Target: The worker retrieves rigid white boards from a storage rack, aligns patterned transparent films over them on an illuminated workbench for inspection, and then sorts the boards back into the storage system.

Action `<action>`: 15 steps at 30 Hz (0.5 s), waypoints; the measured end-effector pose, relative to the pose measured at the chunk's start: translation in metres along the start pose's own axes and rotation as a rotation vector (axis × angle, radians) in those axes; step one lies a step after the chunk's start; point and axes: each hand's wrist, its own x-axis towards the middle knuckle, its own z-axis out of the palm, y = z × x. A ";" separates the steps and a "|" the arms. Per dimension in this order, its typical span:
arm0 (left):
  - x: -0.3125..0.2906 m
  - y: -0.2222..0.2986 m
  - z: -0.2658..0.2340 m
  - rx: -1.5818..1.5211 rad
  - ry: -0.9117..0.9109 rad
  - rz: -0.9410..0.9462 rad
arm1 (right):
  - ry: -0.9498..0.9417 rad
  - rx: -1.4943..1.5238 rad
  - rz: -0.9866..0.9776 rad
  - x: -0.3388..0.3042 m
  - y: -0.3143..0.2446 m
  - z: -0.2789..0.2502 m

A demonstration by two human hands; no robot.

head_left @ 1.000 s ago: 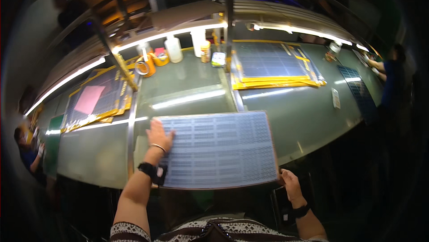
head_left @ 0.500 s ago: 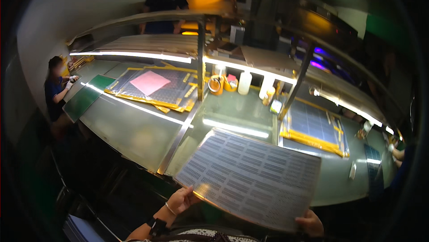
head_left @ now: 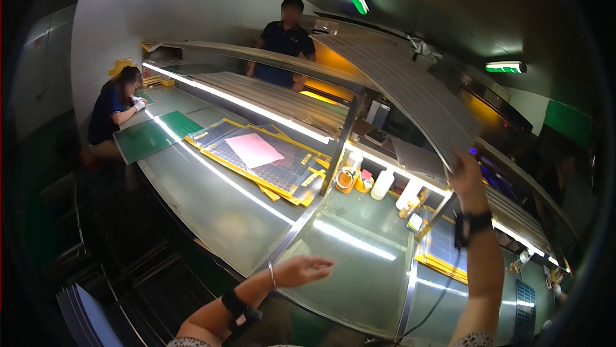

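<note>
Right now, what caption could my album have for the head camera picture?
Right hand holding a big panel up high, left hand empty near the greenish tabletop.

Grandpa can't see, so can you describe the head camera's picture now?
A raised right hand holds a large, flat, grey panel by one end. The empty left hand is over a shiny grey-green worktable; a flat pink sheet lies beyond.

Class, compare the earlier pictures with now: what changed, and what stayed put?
The flat grey rectangular panel moved up and forward, held at its edge by the right hand. The left hand let go and is open. The pink square sheet and white cylindrical bottle stayed put.
</note>
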 end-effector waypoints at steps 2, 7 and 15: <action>-0.035 -0.028 0.004 0.460 0.246 -0.136 | -0.127 0.257 0.058 0.062 0.003 0.080; -0.135 -0.067 0.005 0.158 0.540 -0.339 | -0.364 0.929 0.571 0.151 0.047 0.232; -0.354 -0.224 0.046 0.053 1.097 -1.141 | -0.972 0.500 0.401 0.082 0.023 0.352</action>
